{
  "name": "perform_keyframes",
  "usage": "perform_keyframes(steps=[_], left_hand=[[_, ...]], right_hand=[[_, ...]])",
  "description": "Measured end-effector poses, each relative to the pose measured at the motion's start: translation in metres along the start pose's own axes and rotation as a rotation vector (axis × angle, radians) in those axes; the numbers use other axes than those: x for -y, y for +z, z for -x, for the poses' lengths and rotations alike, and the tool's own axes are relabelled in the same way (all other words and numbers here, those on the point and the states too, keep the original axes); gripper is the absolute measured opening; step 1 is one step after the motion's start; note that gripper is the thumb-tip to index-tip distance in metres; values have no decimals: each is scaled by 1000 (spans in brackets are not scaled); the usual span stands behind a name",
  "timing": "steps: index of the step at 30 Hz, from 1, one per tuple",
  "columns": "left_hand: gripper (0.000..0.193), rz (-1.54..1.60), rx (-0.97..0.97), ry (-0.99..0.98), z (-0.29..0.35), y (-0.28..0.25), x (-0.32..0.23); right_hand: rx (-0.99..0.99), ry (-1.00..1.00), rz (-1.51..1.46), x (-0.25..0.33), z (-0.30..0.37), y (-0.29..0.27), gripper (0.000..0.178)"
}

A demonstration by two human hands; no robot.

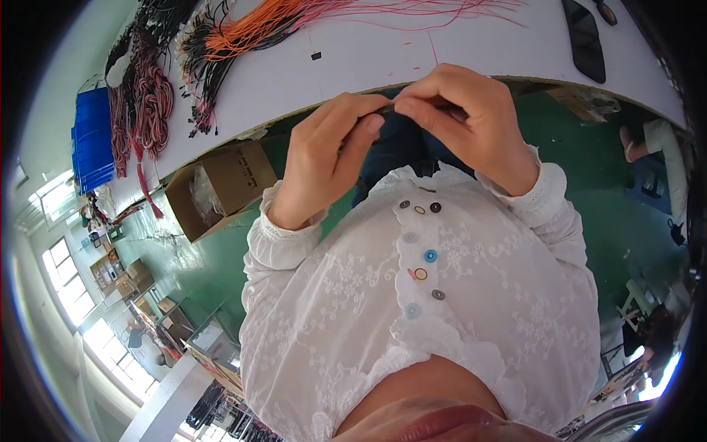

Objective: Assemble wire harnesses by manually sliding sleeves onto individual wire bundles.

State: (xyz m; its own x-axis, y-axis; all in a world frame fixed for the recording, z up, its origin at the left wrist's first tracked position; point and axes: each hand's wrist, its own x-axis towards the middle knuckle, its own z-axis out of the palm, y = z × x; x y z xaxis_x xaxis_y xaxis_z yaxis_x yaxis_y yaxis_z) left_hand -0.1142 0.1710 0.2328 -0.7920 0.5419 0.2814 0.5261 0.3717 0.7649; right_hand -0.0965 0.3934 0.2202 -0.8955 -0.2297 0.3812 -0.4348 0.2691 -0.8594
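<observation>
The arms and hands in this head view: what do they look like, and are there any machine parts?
No machine parts show: the left hand and right hand are human and ungloved. Both arms wear long, loose white fabric sleeves, gathered at the wrists into cuffs with lacy, frilled edges.

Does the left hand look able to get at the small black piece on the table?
Probably yes: the small black piece lies on the tabletop just beyond the left hand; nothing visible blocks the way, though that hand is close against the right hand.
</observation>
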Motion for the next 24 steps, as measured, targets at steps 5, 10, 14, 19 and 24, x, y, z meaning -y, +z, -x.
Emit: perform_keyframes(steps=[5,10,14,19,24], left_hand=[[15,67,-2,-222,9,-7,4],[17,38,-21,-164,11,0,6],[16,-25,14,-97,10,-7,5],[15,15,27,-178,9,-9,2],[15,-38,53,21,6,-2,4]], right_hand=[[76,172,-170,-16,7,-15,12],[55,31,33,-14,6,-10,8],[104,2,18,-7,3,-16,10],[64,-242,206,-14,5,-14,19],[61,-291,211,-12,2,-10,20]])
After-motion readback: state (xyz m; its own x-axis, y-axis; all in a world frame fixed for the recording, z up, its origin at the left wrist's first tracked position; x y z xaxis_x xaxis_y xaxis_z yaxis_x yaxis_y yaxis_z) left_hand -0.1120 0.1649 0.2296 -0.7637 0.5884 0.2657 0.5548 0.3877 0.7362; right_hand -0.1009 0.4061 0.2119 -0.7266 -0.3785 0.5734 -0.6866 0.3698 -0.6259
